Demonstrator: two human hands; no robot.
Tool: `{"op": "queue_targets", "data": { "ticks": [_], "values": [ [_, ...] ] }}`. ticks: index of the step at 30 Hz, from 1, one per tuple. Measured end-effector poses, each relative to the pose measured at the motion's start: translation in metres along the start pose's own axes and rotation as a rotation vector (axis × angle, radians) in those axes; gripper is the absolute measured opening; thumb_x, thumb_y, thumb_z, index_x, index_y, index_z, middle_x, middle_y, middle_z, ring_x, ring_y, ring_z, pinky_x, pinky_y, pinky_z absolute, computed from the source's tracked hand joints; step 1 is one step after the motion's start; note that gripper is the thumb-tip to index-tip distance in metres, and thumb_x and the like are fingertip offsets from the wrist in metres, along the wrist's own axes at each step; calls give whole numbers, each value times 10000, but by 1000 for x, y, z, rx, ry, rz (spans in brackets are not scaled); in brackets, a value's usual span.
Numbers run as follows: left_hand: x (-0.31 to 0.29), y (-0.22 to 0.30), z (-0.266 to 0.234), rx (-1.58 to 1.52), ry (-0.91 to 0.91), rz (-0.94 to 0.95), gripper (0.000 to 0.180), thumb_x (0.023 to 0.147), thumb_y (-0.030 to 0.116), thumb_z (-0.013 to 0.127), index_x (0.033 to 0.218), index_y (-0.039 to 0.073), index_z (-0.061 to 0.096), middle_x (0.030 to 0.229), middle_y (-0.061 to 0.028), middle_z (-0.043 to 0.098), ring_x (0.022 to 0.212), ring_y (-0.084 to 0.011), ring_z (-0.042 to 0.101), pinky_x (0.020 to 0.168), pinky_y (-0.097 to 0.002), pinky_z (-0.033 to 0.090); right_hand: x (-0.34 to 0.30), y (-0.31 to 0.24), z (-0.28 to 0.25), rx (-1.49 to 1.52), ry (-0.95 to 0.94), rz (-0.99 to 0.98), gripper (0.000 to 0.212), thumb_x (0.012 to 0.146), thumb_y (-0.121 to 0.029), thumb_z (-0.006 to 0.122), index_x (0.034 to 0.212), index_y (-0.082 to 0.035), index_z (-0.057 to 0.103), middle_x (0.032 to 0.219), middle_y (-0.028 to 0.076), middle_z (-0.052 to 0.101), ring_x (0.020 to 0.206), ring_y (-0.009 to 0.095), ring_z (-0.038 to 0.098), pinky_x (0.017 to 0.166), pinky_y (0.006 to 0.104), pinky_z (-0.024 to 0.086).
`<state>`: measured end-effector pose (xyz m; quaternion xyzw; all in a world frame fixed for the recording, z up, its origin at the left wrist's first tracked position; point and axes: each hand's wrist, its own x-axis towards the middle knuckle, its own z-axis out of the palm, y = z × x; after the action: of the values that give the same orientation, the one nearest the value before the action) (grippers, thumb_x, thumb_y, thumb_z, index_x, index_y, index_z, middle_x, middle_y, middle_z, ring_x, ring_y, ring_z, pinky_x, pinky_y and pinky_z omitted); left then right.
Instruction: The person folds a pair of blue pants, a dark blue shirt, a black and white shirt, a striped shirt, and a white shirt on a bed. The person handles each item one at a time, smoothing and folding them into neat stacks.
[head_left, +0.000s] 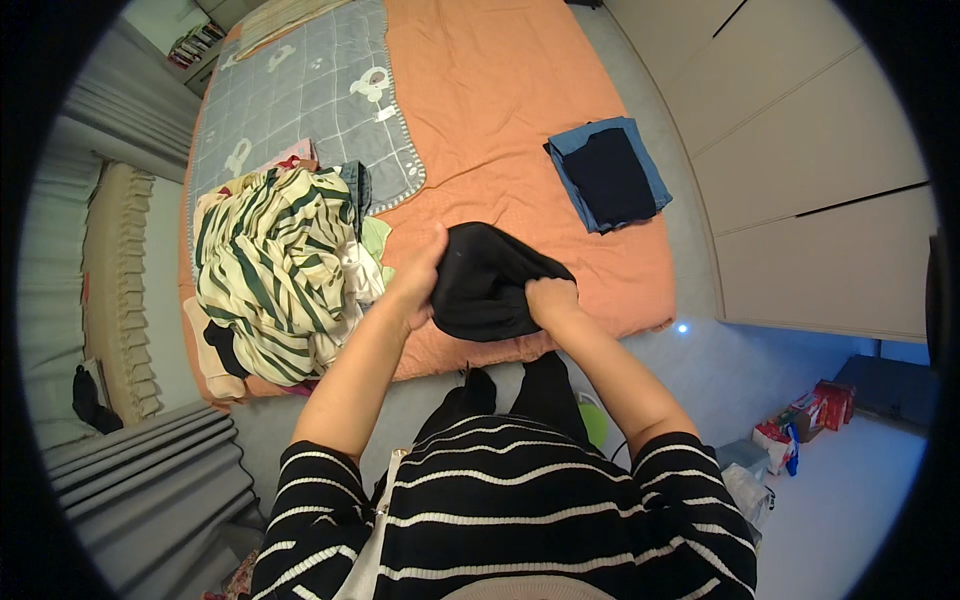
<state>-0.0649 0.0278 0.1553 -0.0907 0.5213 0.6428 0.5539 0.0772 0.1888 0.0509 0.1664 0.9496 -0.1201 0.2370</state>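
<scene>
A folded black garment [480,285] is held up over the near edge of the bed; its exact kind I cannot make out. My left hand [420,285] grips its left side, thumb uppermost and the other fingers partly hidden by the cloth. At the right side my right hand [552,302] is closed in a fist on the fabric, bunching it into creases. Left of my hands lies a heap of laundry, topped by a cream and green striped cloth [275,265]. To the right, a dark navy folded garment [608,178] rests on folded blue denim [650,170].
An orange sheet [490,90] covers the bed, with a grey checked blanket [310,90] at its far left. Beige cabinets [820,180] line the right side. Grey curtains [160,480] hang at left. Red bags [825,405] stand on the floor at lower right.
</scene>
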Motion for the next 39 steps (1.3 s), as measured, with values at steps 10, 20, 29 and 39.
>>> {"op": "queue_targets", "data": {
  "ticks": [10,20,29,39],
  "values": [
    [-52,-56,66,221,-623,-210,623,953,544,378,1207,-4,528,1111,-64,612,931,-138,596,816,-281,493,-5,-14,9,1689,283,-274,331,835,-231,533,1098,-34,571,1064,149,604,996,265,587,823,375,470],
    [21,-30,12,-228,-406,44,572,956,500,416,1270,31,510,1258,-112,562,1125,-202,564,977,-348,450,-11,-27,10,1677,176,-50,414,950,-301,485,1259,-26,479,1241,122,525,1096,212,524,902,320,427],
    [78,-58,-83,86,169,59,555,954,483,446,1209,2,550,1168,-137,609,1062,-231,598,911,-331,486,-46,-13,-30,2139,-444,10,388,946,-170,375,1267,33,452,1300,163,508,1159,269,544,934,418,487],
    [17,-86,4,203,-44,129,525,845,284,695,1226,-33,522,1134,-117,615,1027,-173,588,887,-282,455,-39,-35,-44,2330,-49,191,292,923,-140,442,1191,-30,478,1127,120,559,1065,249,546,925,452,448]
  ]
}}
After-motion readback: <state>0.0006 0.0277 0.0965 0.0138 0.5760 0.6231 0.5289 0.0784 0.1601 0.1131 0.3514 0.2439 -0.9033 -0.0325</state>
